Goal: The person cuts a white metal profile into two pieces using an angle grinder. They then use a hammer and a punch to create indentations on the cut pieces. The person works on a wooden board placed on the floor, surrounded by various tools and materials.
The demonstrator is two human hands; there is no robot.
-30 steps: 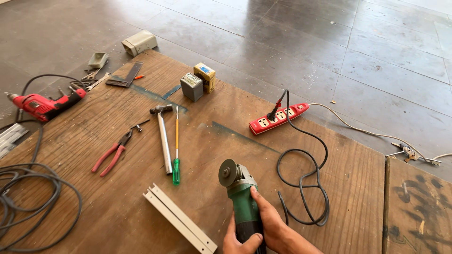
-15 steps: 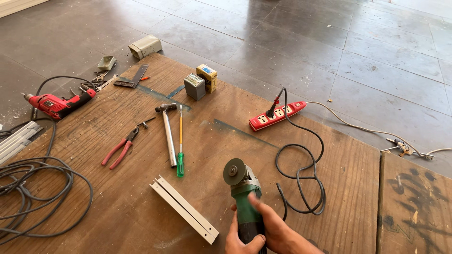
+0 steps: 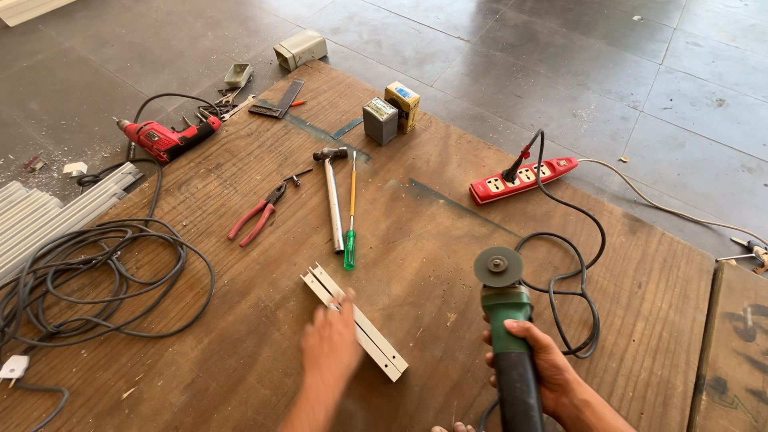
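Note:
My right hand (image 3: 538,362) grips the dark handle of a green angle grinder (image 3: 506,320), whose grey disc points away from me above the wooden board (image 3: 448,232). Its black cord (image 3: 578,264) loops to a red power strip (image 3: 524,179). My left hand (image 3: 330,346), blurred, hovers with fingers apart over the near part of a short white metal channel piece (image 3: 356,323) lying on the board. It holds nothing.
On the board lie a hammer (image 3: 331,194), a green-handled screwdriver (image 3: 350,218), red pliers (image 3: 258,214), two small boxes (image 3: 392,112) and a coil of grey cable (image 3: 88,272). A red drill (image 3: 166,139) and white profiles (image 3: 48,214) lie at the left.
My left hand has let go of the grinder and moved left over the white channel piece. The view has shifted, bringing the grinder to the right.

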